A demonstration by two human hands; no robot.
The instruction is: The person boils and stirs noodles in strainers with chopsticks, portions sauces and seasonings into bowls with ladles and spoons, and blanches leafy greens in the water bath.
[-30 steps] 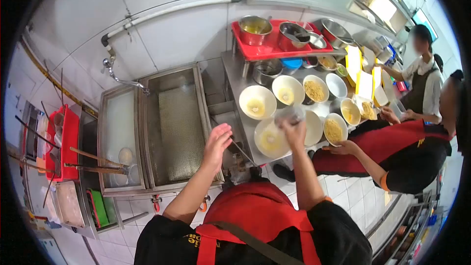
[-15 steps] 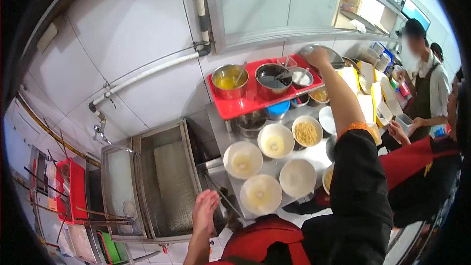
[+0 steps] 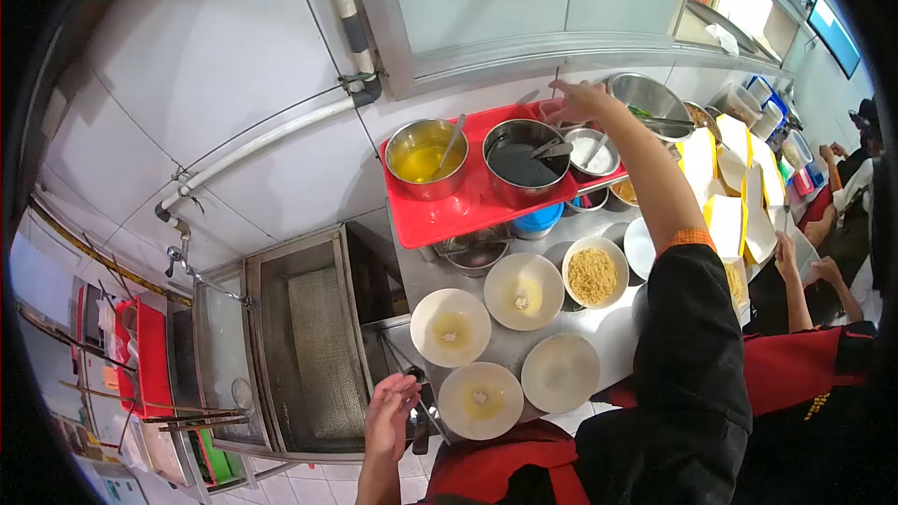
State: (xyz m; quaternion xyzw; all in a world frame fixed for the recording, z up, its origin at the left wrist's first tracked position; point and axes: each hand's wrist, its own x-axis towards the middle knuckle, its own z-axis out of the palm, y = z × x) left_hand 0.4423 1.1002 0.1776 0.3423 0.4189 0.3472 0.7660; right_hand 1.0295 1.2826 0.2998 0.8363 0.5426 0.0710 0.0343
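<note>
My right hand (image 3: 574, 103) reaches over the back right of the red tray (image 3: 426, 223). Its fingers look spread, above a small clear container that they largely cover. On the tray stand a steel pot of yellow oil (image 3: 426, 161), a steel pot of dark liquid (image 3: 522, 168) and a bowl of white powder (image 3: 593, 151), each with a spoon or similar utensil. Low by the counter's left edge, my left hand (image 3: 388, 419) is empty, fingers loosely bent apart. Closest to it are white bowls, one (image 3: 480, 400) with yellow liquid and a pale dab inside.
A bowl of noodles (image 3: 596, 275) sits mid-counter. A steel mixing bowl (image 3: 645, 98) with tongs across it and yellow-edged boxes (image 3: 730, 182) stand at right. A sink (image 3: 323, 355) adjoins the counter on the left. Co-workers' hands (image 3: 804, 266) are at far right.
My right hand has moved left from the steel mixing bowl to the tray's back right, its fingers opening. My left hand stays low. The view has shifted slightly.
</note>
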